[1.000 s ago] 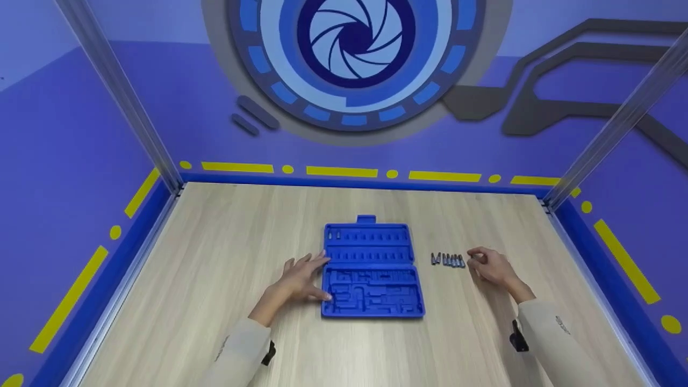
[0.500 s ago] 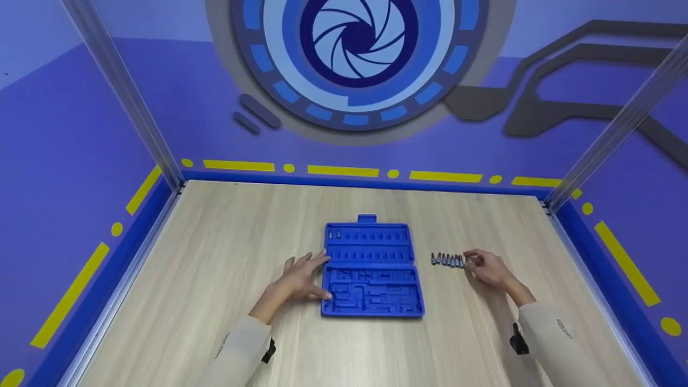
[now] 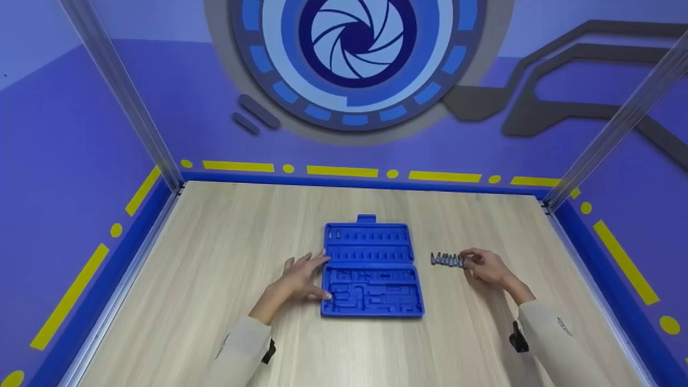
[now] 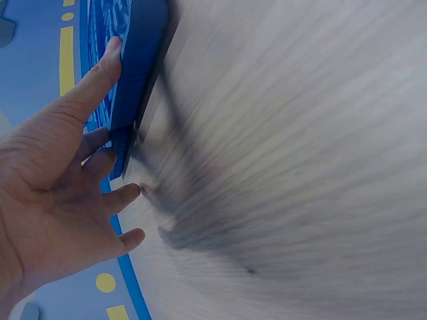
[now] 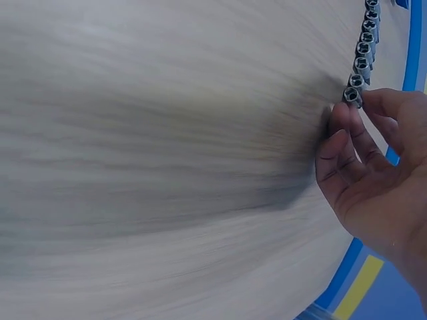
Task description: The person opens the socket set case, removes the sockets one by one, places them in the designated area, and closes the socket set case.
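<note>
A blue plastic socket case point(image 3: 371, 263) lies unfolded on the table, with two small sockets point(image 3: 334, 235) in its far left slots. My left hand point(image 3: 298, 278) is at the case's left side, fingers spread. In the left wrist view, the thumb point(image 4: 100, 73) lies over the case's edge point(image 4: 137, 67). Right of the case, several small metal sockets point(image 3: 446, 259) stand in a close row. My right hand point(image 3: 485, 267) is at the row's right end. In the right wrist view, its thumb and forefinger pinch the end socket point(image 5: 352, 97).
The wooden table point(image 3: 242, 226) is bounded by blue printed walls point(image 3: 344, 145) at the back and sides. Metal posts point(image 3: 134, 107) rise at the back corners.
My right hand has moved slightly left to the row's end, and the sockets now stand closer together with the gap between them narrowed. The left hand and case have stayed put.
</note>
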Available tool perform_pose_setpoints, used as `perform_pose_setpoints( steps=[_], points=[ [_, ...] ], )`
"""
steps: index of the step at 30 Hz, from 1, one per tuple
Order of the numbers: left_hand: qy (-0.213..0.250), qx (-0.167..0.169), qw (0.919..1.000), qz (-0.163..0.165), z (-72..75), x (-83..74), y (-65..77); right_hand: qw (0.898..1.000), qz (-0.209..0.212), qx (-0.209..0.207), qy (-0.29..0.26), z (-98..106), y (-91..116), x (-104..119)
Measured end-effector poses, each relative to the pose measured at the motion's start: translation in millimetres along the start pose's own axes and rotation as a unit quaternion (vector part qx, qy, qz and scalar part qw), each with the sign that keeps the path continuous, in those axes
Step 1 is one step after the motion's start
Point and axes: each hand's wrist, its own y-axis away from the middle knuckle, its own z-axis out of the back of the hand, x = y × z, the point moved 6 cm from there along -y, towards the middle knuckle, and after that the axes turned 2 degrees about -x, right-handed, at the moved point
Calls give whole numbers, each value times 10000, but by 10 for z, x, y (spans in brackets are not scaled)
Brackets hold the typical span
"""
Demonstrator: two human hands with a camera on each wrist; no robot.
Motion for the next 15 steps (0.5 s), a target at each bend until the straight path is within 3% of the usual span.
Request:
perform_pose_setpoints(
  steps=[8, 15],
  points=[
    [24, -40, 10000, -18, -4, 0, 4, 9986, 239, -382, 280, 44, -75, 136],
    [-21, -49, 10000, -53, -3, -18, 5, 9953, 825, -286, 425, -73, -235, 451]
  ],
)
